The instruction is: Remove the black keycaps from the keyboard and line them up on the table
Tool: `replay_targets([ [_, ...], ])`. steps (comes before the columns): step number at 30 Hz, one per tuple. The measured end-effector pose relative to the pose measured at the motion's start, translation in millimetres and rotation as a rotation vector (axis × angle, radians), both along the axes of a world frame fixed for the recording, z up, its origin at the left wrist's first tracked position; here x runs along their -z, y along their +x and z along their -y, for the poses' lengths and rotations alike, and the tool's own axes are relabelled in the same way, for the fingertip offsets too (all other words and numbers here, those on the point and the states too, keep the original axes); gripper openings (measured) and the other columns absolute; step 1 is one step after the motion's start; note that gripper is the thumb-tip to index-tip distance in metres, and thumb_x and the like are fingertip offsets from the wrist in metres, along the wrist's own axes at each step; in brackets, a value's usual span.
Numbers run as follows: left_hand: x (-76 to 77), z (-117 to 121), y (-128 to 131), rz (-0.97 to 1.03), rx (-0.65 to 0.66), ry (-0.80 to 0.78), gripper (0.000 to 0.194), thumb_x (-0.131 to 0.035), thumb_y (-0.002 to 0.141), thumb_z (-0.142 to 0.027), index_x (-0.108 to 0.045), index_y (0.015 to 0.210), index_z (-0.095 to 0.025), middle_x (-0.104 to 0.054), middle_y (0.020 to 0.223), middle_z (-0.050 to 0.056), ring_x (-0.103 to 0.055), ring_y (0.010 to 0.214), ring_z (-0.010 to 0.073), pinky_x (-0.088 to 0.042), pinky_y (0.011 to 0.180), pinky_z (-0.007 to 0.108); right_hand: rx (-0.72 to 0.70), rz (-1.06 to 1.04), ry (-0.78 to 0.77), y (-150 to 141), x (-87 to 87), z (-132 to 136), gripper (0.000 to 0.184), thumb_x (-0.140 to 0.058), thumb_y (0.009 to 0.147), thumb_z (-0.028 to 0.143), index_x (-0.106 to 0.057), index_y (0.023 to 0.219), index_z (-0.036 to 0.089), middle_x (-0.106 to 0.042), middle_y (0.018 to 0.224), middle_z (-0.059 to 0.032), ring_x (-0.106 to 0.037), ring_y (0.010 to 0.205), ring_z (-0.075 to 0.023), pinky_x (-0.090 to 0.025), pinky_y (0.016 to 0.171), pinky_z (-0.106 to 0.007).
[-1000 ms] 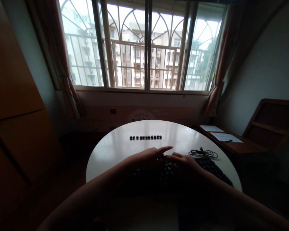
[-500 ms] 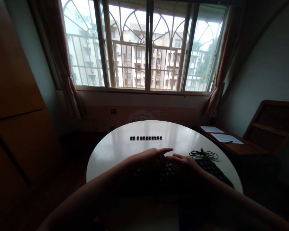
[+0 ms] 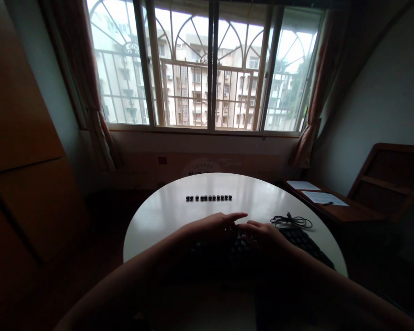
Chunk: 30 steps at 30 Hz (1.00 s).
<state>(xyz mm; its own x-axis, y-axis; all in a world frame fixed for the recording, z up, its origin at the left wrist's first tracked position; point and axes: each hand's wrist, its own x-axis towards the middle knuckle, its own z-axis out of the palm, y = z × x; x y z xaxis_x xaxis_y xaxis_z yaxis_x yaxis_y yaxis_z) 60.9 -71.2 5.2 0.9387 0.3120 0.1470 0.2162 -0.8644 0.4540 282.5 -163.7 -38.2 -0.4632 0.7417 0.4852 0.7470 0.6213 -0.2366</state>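
A black keyboard lies on the near part of a round white table. Both my hands rest over it in deep shadow. My left hand lies on the keys with its index finger stretched toward the right. My right hand sits beside it, fingers curled down onto the keys; whether it pinches anything is hidden. A straight row of several small black keycaps lies farther back on the table, apart from both hands.
The keyboard's coiled black cable lies at the table's right. A low wooden side table with papers and a wooden chair stand to the right. A barred window and a brown cupboard bound the room.
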Motion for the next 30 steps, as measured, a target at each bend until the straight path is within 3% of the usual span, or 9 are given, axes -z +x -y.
replay_targets([
  [20, -1.6, -1.1, -2.1, 0.015, 0.035, -0.062, 0.073, -0.057, 0.082, -0.009, -0.036, 0.149, -0.028, -0.071, 0.094, 0.0, -0.063, 0.08, 0.0144, -0.047, 0.075, 0.024, -0.046, -0.074, -0.046, 0.4, 0.8, -0.9, 0.044, -0.055, 0.091, 0.017, -0.056, 0.133, 0.029, -0.07, 0.099, -0.0041, -0.066, 0.073, -0.0146, -0.05, 0.066, -0.024],
  [30, -2.9, -0.6, -2.9, -0.005, 0.036, -0.093, 0.067, -0.059, 0.082, -0.01, -0.042, 0.145, -0.025, -0.072, 0.101, 0.002, -0.064, 0.085, 0.0153, -0.047, 0.078, 0.024, -0.086, -0.105, -0.098, -1.4, -2.6, 1.0, 0.045, -0.055, 0.09, 0.015, -0.057, 0.132, 0.028, -0.072, 0.112, -0.0063, -0.07, 0.09, -0.0187, -0.055, 0.079, -0.029],
])
